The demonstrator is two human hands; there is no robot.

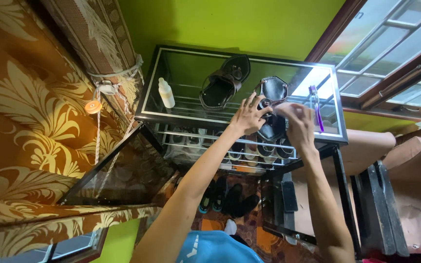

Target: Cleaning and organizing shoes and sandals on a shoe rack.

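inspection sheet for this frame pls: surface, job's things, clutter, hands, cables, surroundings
Surface: glass top of a black metal-framed shoe rack, reflective.
Job's things: black leather sandal on the glass, under both hands; matching black sandal lies apart to its left.
Clutter: small white plastic bottle upright at left; purple toothbrush at right.
Hands: left hand fingers on the sandal; right hand over it, grip hidden.
Cables: nothing seen; a white cord ties the patterned orange curtain.
Surroundings: green wall, window, shoes on lower shelves.

Left hand [247,117] and right hand [298,124] seemingly grip 1 black sandal [272,109] on the glass shelf [186,68].
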